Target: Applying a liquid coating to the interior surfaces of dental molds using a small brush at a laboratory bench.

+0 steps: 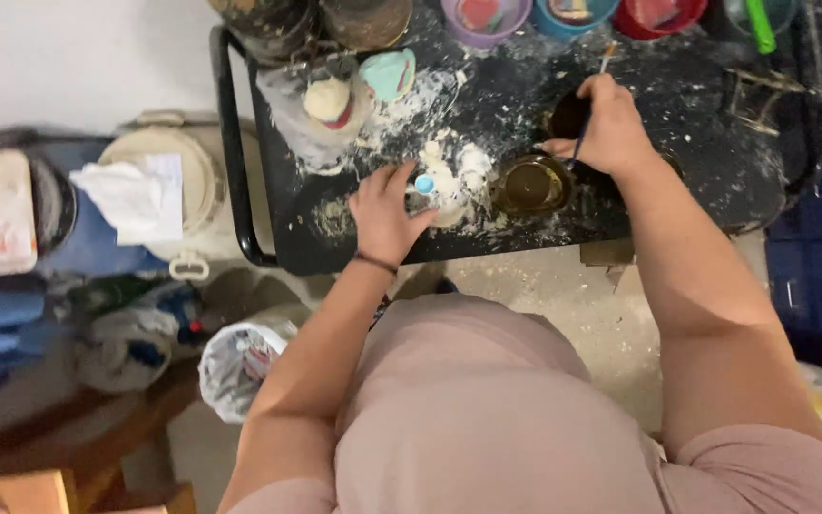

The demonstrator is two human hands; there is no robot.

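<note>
You have one view only, from the camera on your head, looking almost straight down past your chest and both forearms. It faces the black work table (pixel 525 238), which fills the upper middle of the frame at arm's reach, with its far edge cut off at the top. The floor and the white bucket (pixel 197 186) to your left lie farther below.

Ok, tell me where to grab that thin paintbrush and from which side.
Take the paintbrush by its bare upper handle, coming from the right as the right hand does. It stands tilted with its lower end down by the dark cup, so only the upper shaft is free.
</note>
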